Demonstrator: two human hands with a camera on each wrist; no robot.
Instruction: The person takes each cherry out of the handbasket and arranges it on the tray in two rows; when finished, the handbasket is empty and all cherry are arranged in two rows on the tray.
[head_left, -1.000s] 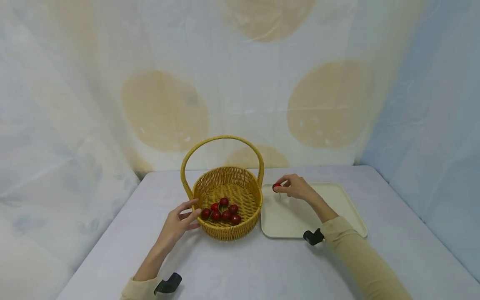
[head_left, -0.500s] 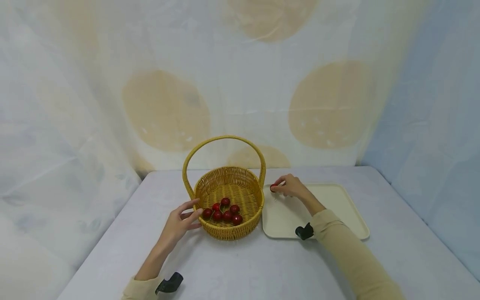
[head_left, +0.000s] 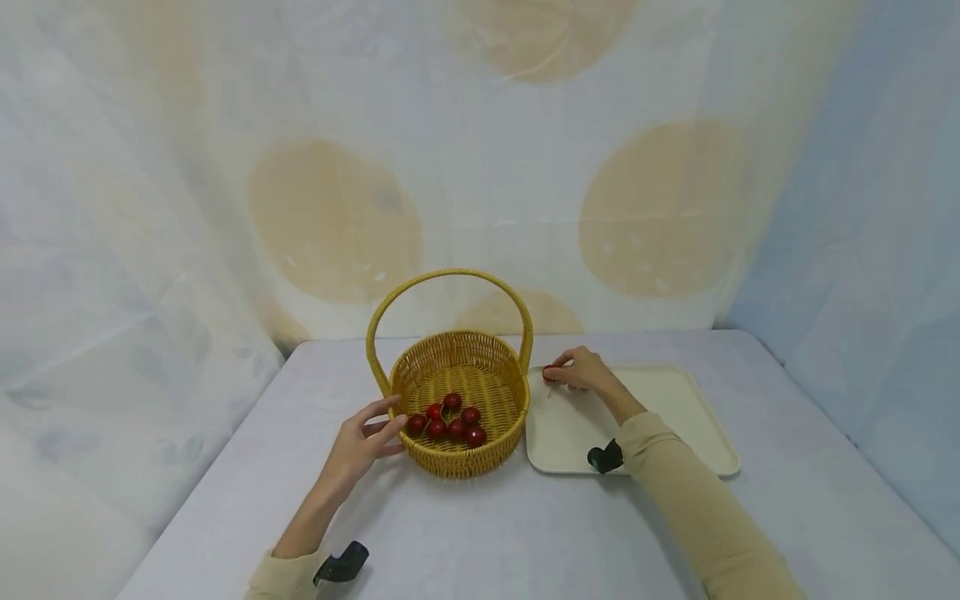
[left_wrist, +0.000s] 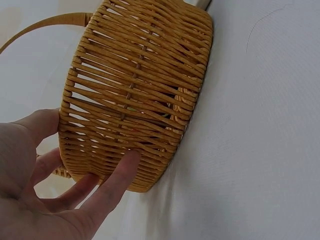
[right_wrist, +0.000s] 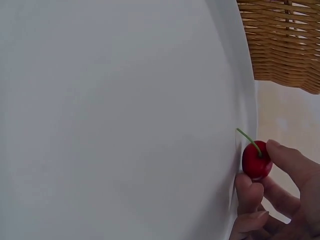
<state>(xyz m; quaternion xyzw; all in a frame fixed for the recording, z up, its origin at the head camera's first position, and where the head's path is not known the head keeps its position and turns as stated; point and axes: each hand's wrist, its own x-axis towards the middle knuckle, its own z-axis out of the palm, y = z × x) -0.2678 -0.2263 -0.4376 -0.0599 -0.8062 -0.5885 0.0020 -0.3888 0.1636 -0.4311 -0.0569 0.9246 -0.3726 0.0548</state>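
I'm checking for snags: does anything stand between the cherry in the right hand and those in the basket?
Yes: the wall of the basket facing the tray, with one foot of the handle, rises between the cherry the right hand pinches and the cherries inside. No loose object shows between.

Head view: soft, even, muted light. Diffuse shadows on the table (head_left: 480,533) below left hand (head_left: 358,446) and right sleeve (head_left: 697,500), toward the near edge. Pinpoint glints on cherries (head_left: 476,437). Wrist views dimmer, greyer. Left: basket (left_wrist: 132,95) weave fairly crisp. Right: tray (right_wrist: 125,125) edge bows; pale backdrop (right_wrist: 277,112) beyond it blurred.
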